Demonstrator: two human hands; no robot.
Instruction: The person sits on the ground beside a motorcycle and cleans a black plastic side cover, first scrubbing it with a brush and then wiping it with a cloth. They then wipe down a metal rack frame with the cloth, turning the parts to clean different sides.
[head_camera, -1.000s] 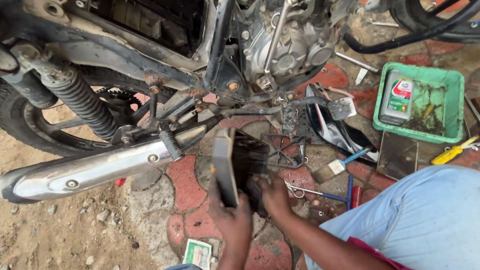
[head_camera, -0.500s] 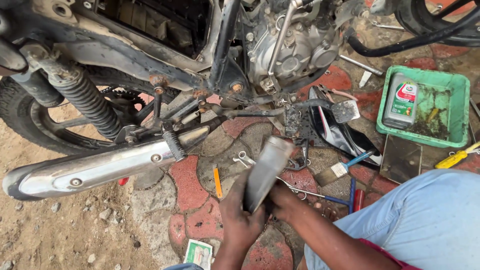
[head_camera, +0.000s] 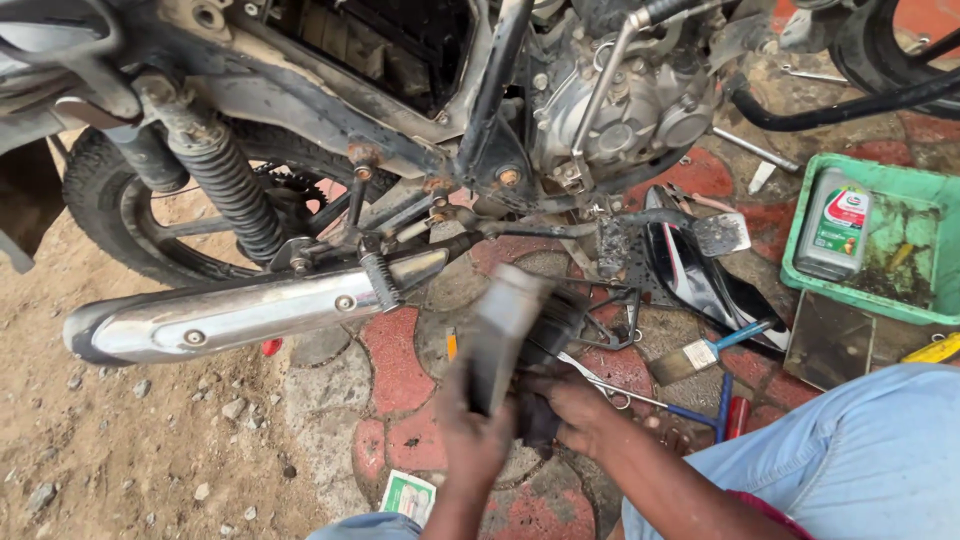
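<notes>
Grey boxy part (head_camera: 503, 325), blurred by motion, held upright above the paving (head_camera: 390, 360), near centre — just below the motorcycle's frame. It looks like a flat housing with a dark open side facing right; finer detail can't be told.

Left hand (head_camera: 470, 430) wrapped around its lower end from the near-left, fingers closed on the grey face. Right hand (head_camera: 575, 410) cupped against the dark side, fingers curled in, a dark lump between palm and part — rag or fitting, can't tell.

Handling judgement: both hands gripping low leaves the top free to swing, so one hand higher up would steady it. Keep the open side turned away from the sandy ground at left. Greasy-looking fingers call for a firm grip, not a pinch.

Around it: an orange-handled tool (head_camera: 452, 345) lies on the paving just left of the part. Spanner (head_camera: 600, 385) and brush (head_camera: 700, 352) lie to the right. Chrome exhaust (head_camera: 250, 310) runs left. Green tray (head_camera: 925, 190) with an oil bottle (head_camera: 832, 225) sits far right — well apart.
</notes>
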